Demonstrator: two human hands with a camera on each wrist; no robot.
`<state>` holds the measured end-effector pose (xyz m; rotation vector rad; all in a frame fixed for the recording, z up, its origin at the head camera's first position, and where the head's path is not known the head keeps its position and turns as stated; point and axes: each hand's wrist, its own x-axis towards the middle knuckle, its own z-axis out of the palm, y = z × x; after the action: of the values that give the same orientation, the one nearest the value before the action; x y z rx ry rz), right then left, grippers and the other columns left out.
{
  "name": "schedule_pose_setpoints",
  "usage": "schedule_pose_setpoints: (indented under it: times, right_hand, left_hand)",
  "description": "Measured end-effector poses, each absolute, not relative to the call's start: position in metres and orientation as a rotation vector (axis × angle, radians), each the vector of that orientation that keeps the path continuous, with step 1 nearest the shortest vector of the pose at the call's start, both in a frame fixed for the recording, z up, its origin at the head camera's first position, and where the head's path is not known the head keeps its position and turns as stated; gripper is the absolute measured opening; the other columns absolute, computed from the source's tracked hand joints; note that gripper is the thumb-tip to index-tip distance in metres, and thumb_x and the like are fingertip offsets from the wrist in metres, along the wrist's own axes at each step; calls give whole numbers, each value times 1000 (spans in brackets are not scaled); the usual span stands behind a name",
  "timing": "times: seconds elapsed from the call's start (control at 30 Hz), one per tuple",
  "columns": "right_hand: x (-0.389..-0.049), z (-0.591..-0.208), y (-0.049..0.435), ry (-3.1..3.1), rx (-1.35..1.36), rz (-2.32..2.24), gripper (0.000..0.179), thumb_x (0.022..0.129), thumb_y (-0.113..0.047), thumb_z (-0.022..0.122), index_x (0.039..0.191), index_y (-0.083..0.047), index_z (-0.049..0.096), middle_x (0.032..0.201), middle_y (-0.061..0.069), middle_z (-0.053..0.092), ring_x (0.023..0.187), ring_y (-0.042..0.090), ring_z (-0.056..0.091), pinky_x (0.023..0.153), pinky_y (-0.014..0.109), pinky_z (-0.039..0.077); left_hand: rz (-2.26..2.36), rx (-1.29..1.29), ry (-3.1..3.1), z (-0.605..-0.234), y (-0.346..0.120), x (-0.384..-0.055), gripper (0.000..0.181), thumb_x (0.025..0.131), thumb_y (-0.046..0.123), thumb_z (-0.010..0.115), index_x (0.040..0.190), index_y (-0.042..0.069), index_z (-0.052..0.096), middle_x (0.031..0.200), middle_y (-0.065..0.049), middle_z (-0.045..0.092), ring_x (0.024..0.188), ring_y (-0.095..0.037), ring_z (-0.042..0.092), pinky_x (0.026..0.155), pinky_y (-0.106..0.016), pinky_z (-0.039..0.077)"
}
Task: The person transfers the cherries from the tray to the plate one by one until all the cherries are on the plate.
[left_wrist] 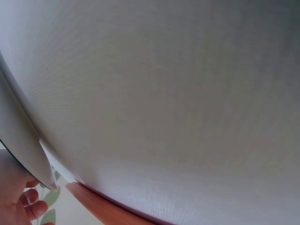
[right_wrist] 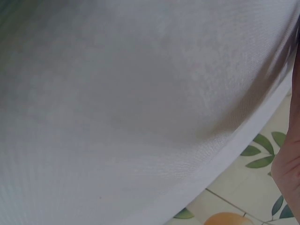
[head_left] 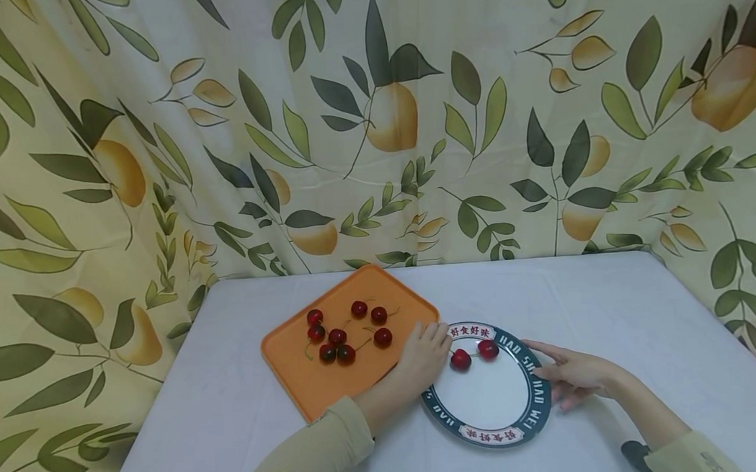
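A round plate [head_left: 482,396] with a white centre and a dark green lettered rim lies between the two hands. Two dark red cherries [head_left: 487,350] with stems sit in its upper part. My left hand [head_left: 424,356] holds the plate's left rim, back of the hand up, thumb hidden. In the left wrist view, bent fingers [left_wrist: 29,206] show close by the plate's edge [left_wrist: 21,136]. On the opposite side, my right hand [head_left: 578,373] grips the right rim, thumb over its edge and the other fingers lower down. The right wrist view catches only part of that hand [right_wrist: 288,171].
Left of the plate, an orange tray [head_left: 303,385] lies at a slant, partly behind the left forearm. Several cherries [head_left: 337,337] are spread on it. White cloth [head_left: 189,435] covers the table, and a curtain with leaves and fruit [head_left: 362,193] hangs behind its far edge.
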<state>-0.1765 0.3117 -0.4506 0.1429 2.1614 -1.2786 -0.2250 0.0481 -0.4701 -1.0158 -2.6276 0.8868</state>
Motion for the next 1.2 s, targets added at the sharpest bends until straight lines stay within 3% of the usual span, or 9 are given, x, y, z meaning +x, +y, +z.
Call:
schedule_pose_setpoints:
  times: [0.27,0.57,0.73,1.0,1.2]
  right_hand:
    - [-176,-451,312,2154,147,-1286,71,90,-22,56,146,-10,13,78,10,53,58,16,57,54,27,51]
    - [-177,-453,313,2166,155,-1281,70,90,-22,56,146,-10,14,78,10,53,57,16,57,54,28,52]
    - [-178,-455,313,2161,139,-1282,70,91,-21,55,145,-9,13,78,9,53,57,16,57,53,28,51]
    - [-178,-454,312,2165,148,-1271,68,91,-19,54,145,-9,13,77,9,53,57,16,57,53,27,51]
    - [-178,-453,311,2162,171,-1266,68,91,-19,54,146,-10,14,77,10,53,56,16,57,53,27,51]
  left_hand:
    - [869,-978,-2627,-470,44,-226,49,91,37,52,137,26,40,138,3,36,116,-13,36,99,-30,32]
    - [774,-905,-2682,-461,34,-230,48,90,34,55,135,24,41,120,2,40,106,-14,38,94,-29,34]
    - [731,-853,-2738,-458,24,-234,53,84,32,65,131,21,42,111,0,37,106,-16,37,96,-31,33]
    - [527,-770,-2811,-448,-8,-233,55,80,24,69,129,19,44,124,-4,36,111,-21,35,100,-39,32]
    - [431,-684,-2814,-444,-33,-234,49,78,22,71,122,18,48,117,-5,41,107,-22,38,96,-40,33]
